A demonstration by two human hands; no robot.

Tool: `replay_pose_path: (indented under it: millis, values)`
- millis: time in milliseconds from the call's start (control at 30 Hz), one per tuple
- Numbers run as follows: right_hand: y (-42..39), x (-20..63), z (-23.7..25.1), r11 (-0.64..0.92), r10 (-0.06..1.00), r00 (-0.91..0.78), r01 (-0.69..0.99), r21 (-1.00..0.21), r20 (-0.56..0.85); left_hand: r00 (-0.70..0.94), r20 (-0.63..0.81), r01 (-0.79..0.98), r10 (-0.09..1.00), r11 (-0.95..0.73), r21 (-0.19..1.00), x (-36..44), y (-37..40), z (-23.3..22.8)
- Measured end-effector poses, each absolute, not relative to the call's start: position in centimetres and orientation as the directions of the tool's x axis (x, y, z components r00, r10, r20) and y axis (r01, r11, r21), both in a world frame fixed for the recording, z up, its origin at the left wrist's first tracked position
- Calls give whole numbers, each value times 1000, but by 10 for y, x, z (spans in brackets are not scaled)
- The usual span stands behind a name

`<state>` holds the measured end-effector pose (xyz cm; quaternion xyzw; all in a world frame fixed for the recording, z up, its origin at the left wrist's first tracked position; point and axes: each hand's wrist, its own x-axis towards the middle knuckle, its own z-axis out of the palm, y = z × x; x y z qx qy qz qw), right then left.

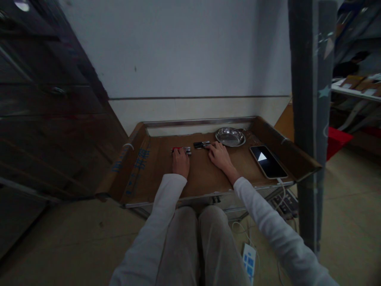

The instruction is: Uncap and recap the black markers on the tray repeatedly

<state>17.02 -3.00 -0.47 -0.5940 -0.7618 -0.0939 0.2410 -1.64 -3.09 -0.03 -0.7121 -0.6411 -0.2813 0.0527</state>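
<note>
Now both my hands rest on small parts on the tray.

My left hand (180, 162) lies curled over a red-tipped part (179, 150), fingers touching it; whether it actually grips, I cannot tell. My right hand (219, 155) lies flat, fingertips at a dark part (201, 144), not closed around it. Both parts sit mid-tray on the brown liner, near each other. Just right of the dark part stands a steel dish (230, 136); further right lies a phone (268, 161), its cable dropping over the tray (139, 159) edge.
</note>
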Motion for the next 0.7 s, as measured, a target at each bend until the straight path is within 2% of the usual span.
replay_pose_path:
  millis: [167, 300, 533, 700]
  values:
    - [-31, 170, -4, 260, 863, -157, 953, -156, 480, 14, 503, 933, 864, -192, 304, -16, -31, 0]
    - [-31, 169, -4, 254, 866, -150, 954, -160, 477, 88, 552, 926, 829, -272, 261, -13, -30, 0]
    - [-28, 170, -8, 217, 862, -114, 964, -157, 494, 376, 495, 903, 784, -429, -8, 15, -20, 3]
    - [-25, 172, -9, 193, 862, -94, 969, -152, 498, 410, 462, 902, 786, -426, -75, 31, -9, 1]
